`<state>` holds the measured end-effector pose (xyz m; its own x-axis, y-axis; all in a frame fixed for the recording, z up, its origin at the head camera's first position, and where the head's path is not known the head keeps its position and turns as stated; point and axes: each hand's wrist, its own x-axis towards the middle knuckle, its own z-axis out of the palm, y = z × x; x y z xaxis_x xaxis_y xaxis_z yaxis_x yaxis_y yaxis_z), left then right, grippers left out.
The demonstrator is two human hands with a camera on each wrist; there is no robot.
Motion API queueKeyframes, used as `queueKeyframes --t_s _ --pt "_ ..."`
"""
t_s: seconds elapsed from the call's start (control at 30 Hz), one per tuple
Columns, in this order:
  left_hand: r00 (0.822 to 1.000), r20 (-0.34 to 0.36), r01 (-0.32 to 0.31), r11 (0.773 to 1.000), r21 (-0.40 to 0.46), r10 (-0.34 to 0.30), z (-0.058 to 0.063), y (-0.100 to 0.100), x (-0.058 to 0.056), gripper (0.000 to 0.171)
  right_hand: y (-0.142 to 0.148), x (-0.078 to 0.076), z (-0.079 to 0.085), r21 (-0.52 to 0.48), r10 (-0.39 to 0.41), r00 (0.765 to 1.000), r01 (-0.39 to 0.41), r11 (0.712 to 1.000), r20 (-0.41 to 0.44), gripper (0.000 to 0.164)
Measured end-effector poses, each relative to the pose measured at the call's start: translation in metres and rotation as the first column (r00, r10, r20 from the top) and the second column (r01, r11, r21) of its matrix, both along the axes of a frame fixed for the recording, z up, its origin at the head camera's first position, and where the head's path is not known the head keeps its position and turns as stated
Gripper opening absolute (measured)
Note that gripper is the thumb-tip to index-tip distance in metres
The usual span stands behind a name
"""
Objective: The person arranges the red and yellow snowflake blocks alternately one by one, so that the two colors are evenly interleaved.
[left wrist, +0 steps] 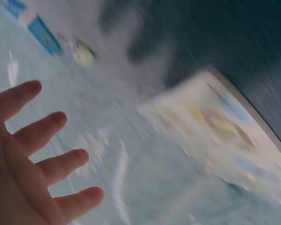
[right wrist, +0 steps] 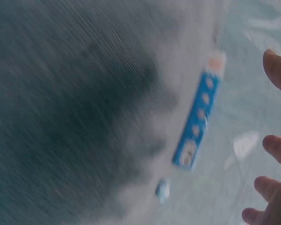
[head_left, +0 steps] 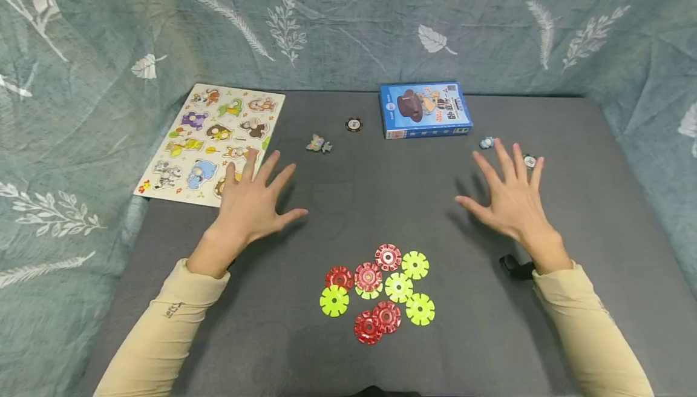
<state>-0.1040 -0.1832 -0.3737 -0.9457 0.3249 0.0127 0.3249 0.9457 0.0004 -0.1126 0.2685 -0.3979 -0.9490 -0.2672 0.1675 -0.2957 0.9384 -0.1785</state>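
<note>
Fingers spread, my left hand (head_left: 247, 206) hovers beside the lower right corner of a wooden animal puzzle board (head_left: 179, 170) and covers part of it in the head view. My right hand (head_left: 514, 203) is also spread, with nothing in its grasp, below a small blue figure (head_left: 486, 142) and a dark round chip (head_left: 530, 161). Between the forearms lie several slotted plastic discs, red such as this red disc (head_left: 388, 257) and yellow-green such as this yellow-green disc (head_left: 420, 309); some overlap. Both wrist views are blurred and show bare fingers holding nothing.
At the back of the grey table (head_left: 348, 221) lies a blue box (head_left: 426, 110) with a hat picture. Left of it are another dark round chip (head_left: 354, 124) and a small colourful figure (head_left: 318, 144). A patterned green cloth (head_left: 348, 28) stands behind.
</note>
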Motion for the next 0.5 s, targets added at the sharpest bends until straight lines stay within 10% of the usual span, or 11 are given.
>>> queueKeyframes --t_s 0.2,0.5 --pt "0.964 -0.066 0.258 0.966 -0.025 -0.259 -0.015 0.037 0.006 0.079 -0.023 0.013 -0.016 0.064 0.264 0.963 -0.260 0.963 -0.050 0.081" --pt "0.772 0.064 0.634 0.773 -0.010 -0.632 -0.025 0.106 0.021 0.050 -0.046 0.042 -0.027 0.001 0.645 0.762 -0.646 0.763 -0.052 0.062"
